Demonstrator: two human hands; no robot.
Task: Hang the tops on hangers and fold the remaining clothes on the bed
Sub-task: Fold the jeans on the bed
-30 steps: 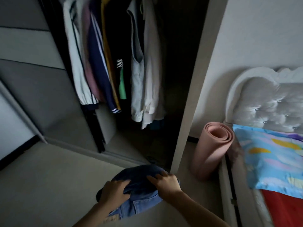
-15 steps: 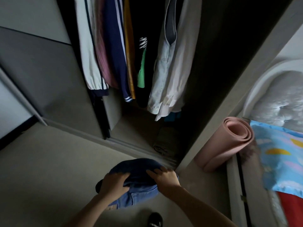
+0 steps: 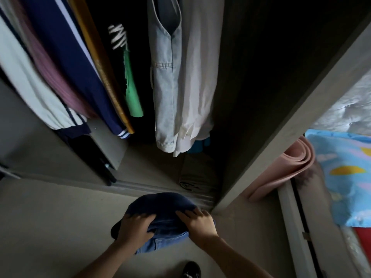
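I carry a stack of folded blue denim clothes (image 3: 163, 207) in front of me, just outside the open wardrobe. My left hand (image 3: 134, 229) grips the stack's left side, fingers curled over the top. On the right side, my right hand (image 3: 197, 222) holds it with fingers spread on top. Several tops hang inside the wardrobe, among them a navy striped jacket (image 3: 66, 63), a pale denim vest (image 3: 165, 87) and a white shirt (image 3: 197, 77). Folded dark clothes (image 3: 197, 175) lie on the wardrobe floor.
The wardrobe's side panel (image 3: 281, 125) stands to the right of the stack. A rolled pink mat (image 3: 285, 171) leans between it and the bed. A blue patterned pillow (image 3: 345, 177) lies on the bed at the right. A dark shoe (image 3: 191, 269) shows below.
I have moved closer to the wardrobe with the stack, and the view has tilted down. The hanging clothes and wardrobe floor now fill more of the view. Both hands keep their hold.
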